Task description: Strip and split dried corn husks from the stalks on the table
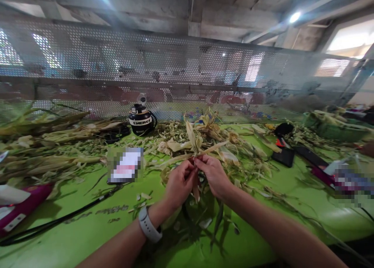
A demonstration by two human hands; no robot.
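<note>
Both my hands meet at the middle of the view, pinching a bundle of dried corn husk between the fingertips. My left hand wears a pale watch on its wrist and is closed on the lower part of the husk. Close against it, my right hand pinches the same husk with thumb and forefinger. Pale husk strips fan out above and to the sides, and one hangs below the fingers. Loose husk pieces lie just behind the hands.
A green table carries heaps of husk scraps. A phone with a strap lies left, below a black jug marked ENERGY. Purple power strips sit at both sides. A perforated metal screen stands behind.
</note>
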